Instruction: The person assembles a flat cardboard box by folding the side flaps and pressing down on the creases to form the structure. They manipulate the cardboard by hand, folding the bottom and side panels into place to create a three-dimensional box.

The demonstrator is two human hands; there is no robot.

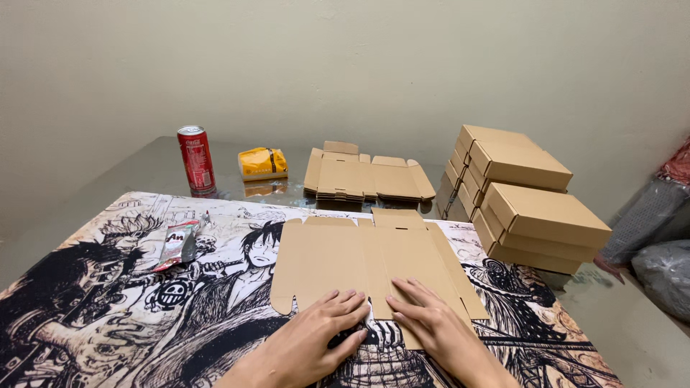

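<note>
Surroundings: red can (196, 159), yellow packet (263, 163), stack of flat blanks (366, 177), folded boxes (528, 197) at right. Unfolded brown cardboard blank (359, 257) lies flat on printed mat (93, 302). Left hand (316, 343) and right hand (429, 323) press its near edge, palms down, fingers spread, gripping nothing.

I sat facing a plain cream-coloured plaster wall (374, 65), bare and evenly lit by soft indoor light that threw no hard shadows. Before me stood a grey glass-topped table (129, 169), its glossy surface mirroring the wall and the things standing on it near the far edge. Most of the near part of the table was covered by a large black-and-white mat printed with comic-style drawings (100, 316). At the right, beyond the table's edge, lay dark bundles wrapped in clear plastic (661, 269), with a piece of red patterned cloth (677, 167) above them.
</note>
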